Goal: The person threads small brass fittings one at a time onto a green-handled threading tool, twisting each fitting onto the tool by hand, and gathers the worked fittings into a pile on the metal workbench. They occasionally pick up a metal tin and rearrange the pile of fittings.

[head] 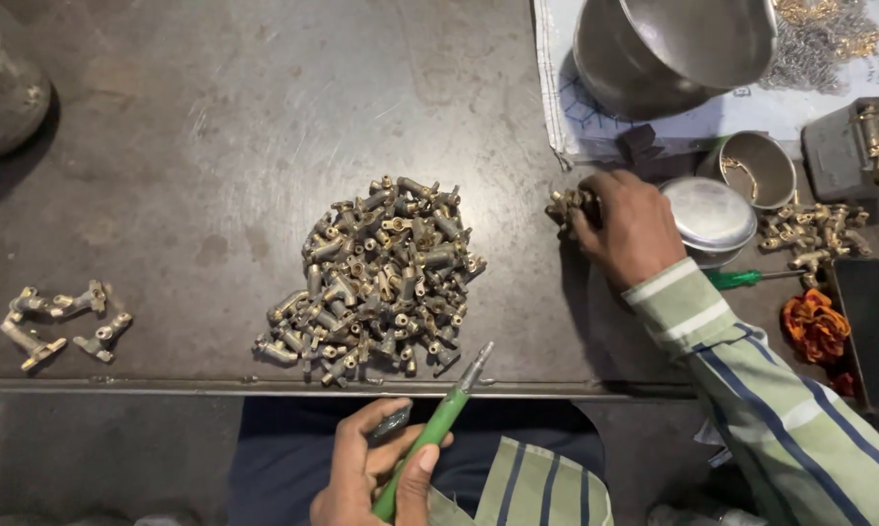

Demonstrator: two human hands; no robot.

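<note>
Looking left to right:
Small group: a few brass fittings lie on the dark tabletop at the left of the frame.
Big pile: a heap of brass fittings sits in the middle.
Left hand: the left hand, at the bottom middle, is closed around a green-handled tool whose metal tip points up at the pile.
Right hand: the right hand, right of the middle, is curled over a small clump of fittings.
Right side: a shiny round lid, a small metal cup and a green screwdriver lie near that hand.
Top right: a big steel bowl.
</note>
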